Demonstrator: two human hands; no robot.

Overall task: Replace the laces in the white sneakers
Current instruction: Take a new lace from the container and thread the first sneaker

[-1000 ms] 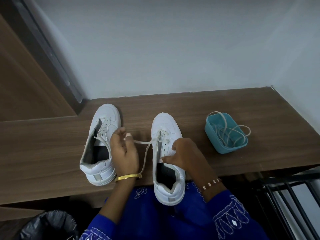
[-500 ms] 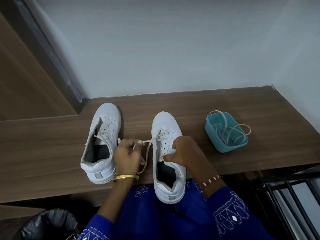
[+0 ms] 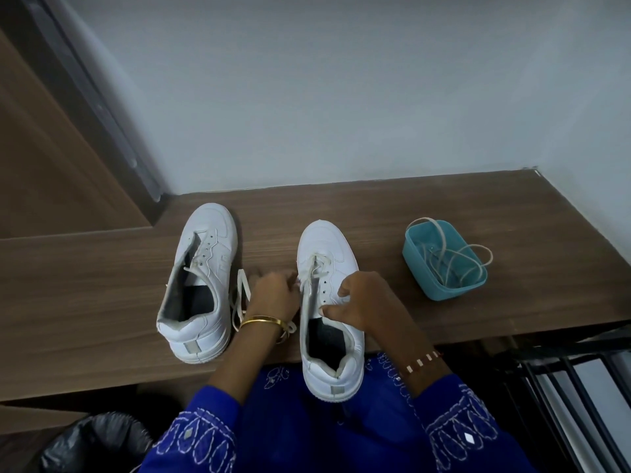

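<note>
Two white sneakers stand toe-away on the wooden shelf. The left sneaker (image 3: 201,278) has almost no lace in its eyelets. The right sneaker (image 3: 327,302) carries a cream lace (image 3: 316,268) through its front eyelets only, and its heel hangs over the shelf's front edge. My left hand (image 3: 273,295) is between the shoes, fingers curled at the right sneaker's left eyelet row, pinching the lace there. Loose lace loops (image 3: 243,295) lie by that wrist. My right hand (image 3: 362,298) grips the right sneaker's right side, thumb on the eyelet flap.
A teal tub (image 3: 444,291) holding more cream laces stands to the right on the wooden shelf (image 3: 85,302). A black bin bag (image 3: 92,445) sits below left and a black metal rack (image 3: 573,387) below right. The wall is close behind.
My left hand has moved right from beside the left sneaker to the right sneaker's eyelets, and the lace that was stretched between them now lies slack by my wrist.
</note>
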